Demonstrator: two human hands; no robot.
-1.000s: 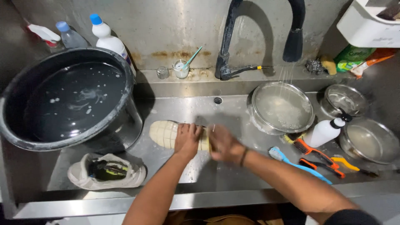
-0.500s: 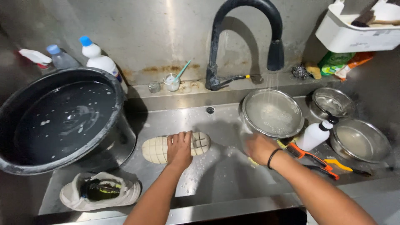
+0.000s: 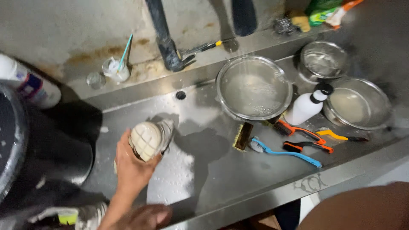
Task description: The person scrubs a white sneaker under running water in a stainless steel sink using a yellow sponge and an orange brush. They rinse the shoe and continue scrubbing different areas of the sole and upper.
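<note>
A cream-soled shoe [image 3: 149,138] is lifted sole-up over the wet steel sink [image 3: 204,170], gripped at the heel by the left hand [image 3: 132,166], fingers wrapped round it. The right hand [image 3: 142,217] shows at the bottom edge; its grip cannot be told. Brushes [image 3: 283,149] lie well to the right, beside a steel bowl [image 3: 253,87].
</note>
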